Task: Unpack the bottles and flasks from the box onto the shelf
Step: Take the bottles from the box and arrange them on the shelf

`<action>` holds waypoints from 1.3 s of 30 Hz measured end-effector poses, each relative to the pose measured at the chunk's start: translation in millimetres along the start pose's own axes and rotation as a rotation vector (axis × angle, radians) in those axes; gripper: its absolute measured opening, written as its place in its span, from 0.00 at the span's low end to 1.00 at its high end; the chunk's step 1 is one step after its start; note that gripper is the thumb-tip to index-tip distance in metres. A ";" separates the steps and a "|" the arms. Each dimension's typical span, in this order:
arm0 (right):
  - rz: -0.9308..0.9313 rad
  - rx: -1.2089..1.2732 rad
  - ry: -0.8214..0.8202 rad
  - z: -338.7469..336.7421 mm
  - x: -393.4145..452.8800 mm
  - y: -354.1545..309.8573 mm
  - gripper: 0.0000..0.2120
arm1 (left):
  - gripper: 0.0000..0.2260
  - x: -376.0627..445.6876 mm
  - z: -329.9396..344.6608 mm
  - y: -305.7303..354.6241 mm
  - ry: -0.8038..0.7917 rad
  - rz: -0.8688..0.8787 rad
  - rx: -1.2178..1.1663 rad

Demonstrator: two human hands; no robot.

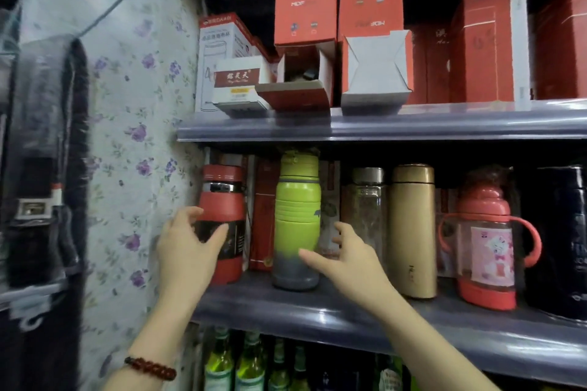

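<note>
Red flask (222,222), lime-green bottle (297,216) — upright, side by side, middle shelf (317,314)

matt gold flask (413,228), glossy shelf edge (381,128)

The left hand (187,244) covers the lower left side of the red flask (224,219), so whether its fingers touch it cannot be told. The right hand (352,259) hides part of the green bottle (297,219) base. The black flask (562,241) is cut off at the right edge. Boxes (265,216) behind the bottles are mostly hidden. The dark things (41,152) far left are blurred.
</note>
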State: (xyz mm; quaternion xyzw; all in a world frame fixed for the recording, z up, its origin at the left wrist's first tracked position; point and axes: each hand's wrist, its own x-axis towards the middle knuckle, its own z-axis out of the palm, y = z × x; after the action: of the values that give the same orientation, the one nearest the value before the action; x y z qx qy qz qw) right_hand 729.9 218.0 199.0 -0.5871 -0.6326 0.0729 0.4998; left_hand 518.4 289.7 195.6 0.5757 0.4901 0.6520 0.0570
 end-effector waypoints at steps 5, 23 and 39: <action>0.096 0.117 -0.009 40.2 30.7 -4.2 0.45 | 0.32 6.8 11.2 -29.2 -0.233 -0.131 0.136; 0.109 0.233 -0.079 42.7 54.7 21.9 0.32 | 0.42 21.4 34.6 -39.6 -0.483 -0.163 0.083; 0.139 0.228 -0.094 39.0 45.2 15.7 0.26 | 0.30 23.3 32.1 -38.1 -0.615 -0.130 -0.023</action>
State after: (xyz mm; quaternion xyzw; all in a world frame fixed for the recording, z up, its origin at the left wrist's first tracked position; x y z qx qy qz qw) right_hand 721.0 278.8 193.9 -0.5648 -0.6007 0.2063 0.5269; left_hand 517.9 342.5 180.4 0.7128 0.4781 0.4478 0.2508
